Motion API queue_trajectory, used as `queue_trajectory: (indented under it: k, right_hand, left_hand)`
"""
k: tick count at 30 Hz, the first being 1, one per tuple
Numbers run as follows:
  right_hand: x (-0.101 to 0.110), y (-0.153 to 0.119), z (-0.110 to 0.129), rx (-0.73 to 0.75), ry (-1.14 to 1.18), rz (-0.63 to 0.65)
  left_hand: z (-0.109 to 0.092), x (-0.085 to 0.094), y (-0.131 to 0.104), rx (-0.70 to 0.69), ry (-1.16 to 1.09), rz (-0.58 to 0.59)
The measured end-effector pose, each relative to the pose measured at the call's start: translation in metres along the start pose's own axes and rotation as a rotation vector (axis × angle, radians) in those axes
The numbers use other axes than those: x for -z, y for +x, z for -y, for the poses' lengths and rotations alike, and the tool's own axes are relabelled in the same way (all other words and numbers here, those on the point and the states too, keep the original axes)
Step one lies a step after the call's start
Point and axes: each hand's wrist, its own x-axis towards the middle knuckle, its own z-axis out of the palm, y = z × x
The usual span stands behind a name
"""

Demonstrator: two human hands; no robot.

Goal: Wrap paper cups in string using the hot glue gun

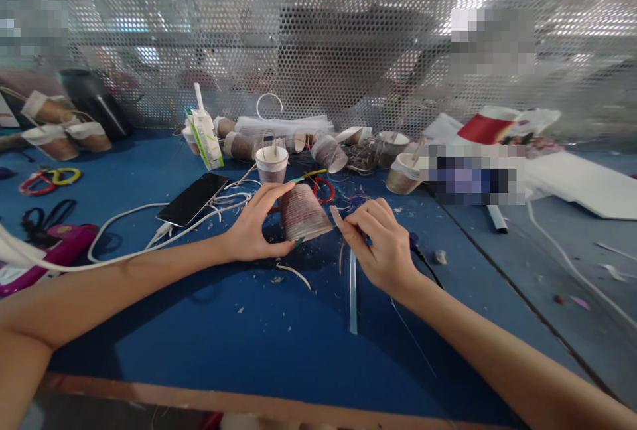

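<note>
A small cup wrapped in brownish cord lies tilted in my left hand, its fingers and thumb spread around the cup's sides. Close to the right edge of the cup is my right hand, with thumb and fingers pinched together; what they hold, if anything, is too small to name. Below that hand a clear glue stick extends toward the front of the table. A red-handled pair of scissors shows just behind the cup.
Behind my hands stand a white-rimmed cup, a drink carton and several wrapped cups. A phone with white cables lies at left, near a purple glue gun. Another cup stands right of centre, before a perforated metal screen.
</note>
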Motion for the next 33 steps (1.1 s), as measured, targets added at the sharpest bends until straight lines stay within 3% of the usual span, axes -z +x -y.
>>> queue_trajectory:
  k: [9,33]
  right_hand:
    - [0.0003,0.0024,0.0023,0.026,-0.016,-0.019]
    - [-0.0022,-0.0012,-0.0029,0.044,-0.012,-0.014]
  left_hand:
    - [-0.0004,-0.0002,0.0011,-0.059,0.016,0.023]
    - [0.0002,0.0000,-0.0019,-0.008,-0.072,-0.048]
